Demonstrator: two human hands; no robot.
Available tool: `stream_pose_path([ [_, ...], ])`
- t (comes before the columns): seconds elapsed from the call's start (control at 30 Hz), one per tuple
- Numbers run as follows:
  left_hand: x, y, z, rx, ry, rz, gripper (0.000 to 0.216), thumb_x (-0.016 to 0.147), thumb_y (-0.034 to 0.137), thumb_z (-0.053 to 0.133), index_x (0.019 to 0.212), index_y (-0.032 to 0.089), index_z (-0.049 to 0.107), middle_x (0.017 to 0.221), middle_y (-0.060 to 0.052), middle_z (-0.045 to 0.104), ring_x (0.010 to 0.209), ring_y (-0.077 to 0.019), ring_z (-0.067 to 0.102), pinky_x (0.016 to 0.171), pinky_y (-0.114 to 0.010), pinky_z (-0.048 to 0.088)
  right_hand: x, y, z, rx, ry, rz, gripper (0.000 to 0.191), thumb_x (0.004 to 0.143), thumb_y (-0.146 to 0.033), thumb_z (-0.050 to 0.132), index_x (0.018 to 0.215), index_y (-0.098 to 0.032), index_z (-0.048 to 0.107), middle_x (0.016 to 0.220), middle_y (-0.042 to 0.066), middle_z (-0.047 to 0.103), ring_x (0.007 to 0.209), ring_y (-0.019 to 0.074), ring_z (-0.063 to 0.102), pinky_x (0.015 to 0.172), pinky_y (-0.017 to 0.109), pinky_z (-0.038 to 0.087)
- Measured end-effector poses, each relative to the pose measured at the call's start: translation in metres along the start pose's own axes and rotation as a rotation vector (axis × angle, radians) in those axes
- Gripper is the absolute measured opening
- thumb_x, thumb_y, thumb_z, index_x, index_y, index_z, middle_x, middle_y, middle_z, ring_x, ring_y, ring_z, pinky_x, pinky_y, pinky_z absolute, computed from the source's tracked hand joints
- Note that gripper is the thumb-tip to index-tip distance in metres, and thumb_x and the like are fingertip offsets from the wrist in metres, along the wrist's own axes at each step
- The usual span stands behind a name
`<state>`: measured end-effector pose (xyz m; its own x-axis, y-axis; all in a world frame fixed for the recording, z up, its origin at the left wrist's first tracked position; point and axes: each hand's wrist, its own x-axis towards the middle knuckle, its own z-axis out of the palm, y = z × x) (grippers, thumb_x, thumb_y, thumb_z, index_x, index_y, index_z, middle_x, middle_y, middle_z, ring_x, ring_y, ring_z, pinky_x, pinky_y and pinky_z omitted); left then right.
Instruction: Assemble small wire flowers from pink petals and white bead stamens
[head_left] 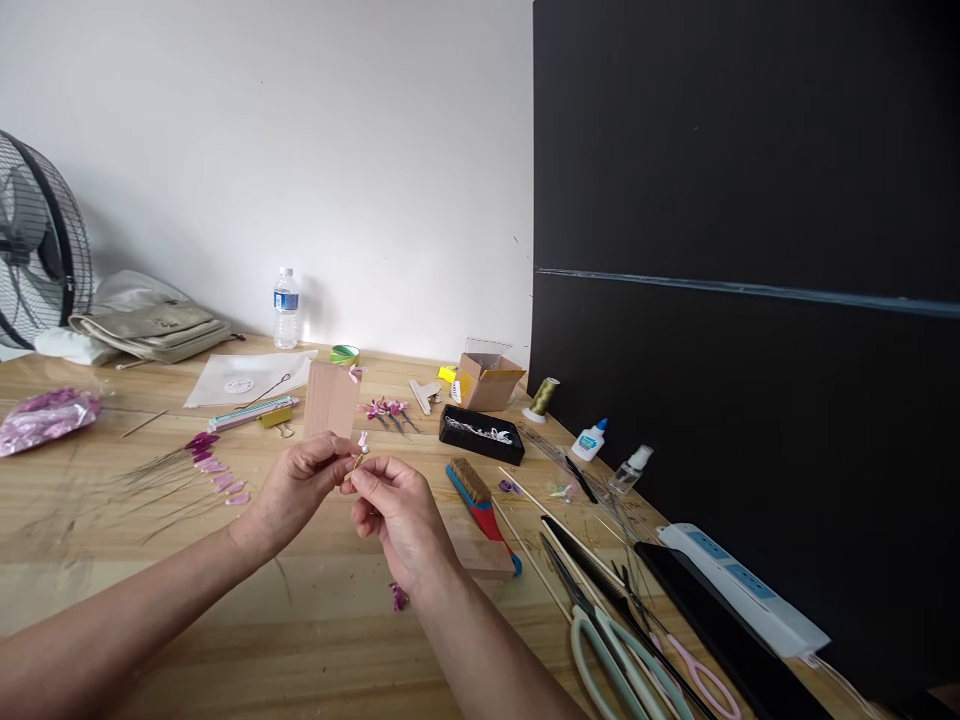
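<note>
My left hand [304, 480] and my right hand [397, 505] meet above the middle of the table. Thumbs and fingertips of both pinch a tiny flower piece [363, 447] with pale pink petals, a small whitish bead-like part and a gold-coloured stem. The fingers hide most of its lower part. Behind my hands a pale wooden block [328, 402] stands upright, with a pink bit at its top right corner. Left of my left hand lie pink and magenta petals on thin wires [214, 465]. A small purple piece [398, 597] rests on the table below my right wrist.
A brush [471, 482], large scissors [600, 640], a comb [585, 555] and thin sticks lie to the right. Further back are a black tray [480, 436], a cardboard box [489, 382], a glue bottle [589, 440] and a water bottle [285, 310]. A power strip [750, 590] lies along the black panel.
</note>
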<state>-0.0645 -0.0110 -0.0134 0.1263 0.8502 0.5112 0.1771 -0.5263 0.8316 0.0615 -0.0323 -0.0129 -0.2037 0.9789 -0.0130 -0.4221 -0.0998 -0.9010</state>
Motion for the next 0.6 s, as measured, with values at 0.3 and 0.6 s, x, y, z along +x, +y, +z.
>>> stream_pose_path([
  [0.3, 0.0003, 0.0015, -0.001, 0.026, -0.006, 0.014, 0.007, 0.071, 0.018, 0.056, 0.068, 0.018, 0.063, 0.056, 0.003, 0.055, 0.055, -0.0112, 0.051, 0.053, -0.023, 0.042, 0.001, 0.0012, 0.0, -0.017, 0.005, -0.02, 0.016, 0.06, -0.026, 0.066, 0.064, -0.014, 0.057, 0.054, -0.004, 0.057, 0.036, 0.0022, 0.042, 0.033, 0.014, 0.031],
  [0.6, 0.0071, -0.0064, -0.0082, 0.165, 0.022, 0.227, 0.012, 0.07, 0.016, 0.059, 0.067, 0.021, 0.069, 0.062, 0.001, 0.052, 0.059, -0.0116, 0.051, 0.055, -0.023, 0.041, 0.0011, -0.0012, 0.0007, -0.064, 0.021, -0.065, 0.015, 0.061, -0.026, 0.065, 0.064, -0.014, 0.056, 0.051, -0.005, 0.055, 0.037, 0.0028, 0.042, 0.035, 0.014, 0.032],
])
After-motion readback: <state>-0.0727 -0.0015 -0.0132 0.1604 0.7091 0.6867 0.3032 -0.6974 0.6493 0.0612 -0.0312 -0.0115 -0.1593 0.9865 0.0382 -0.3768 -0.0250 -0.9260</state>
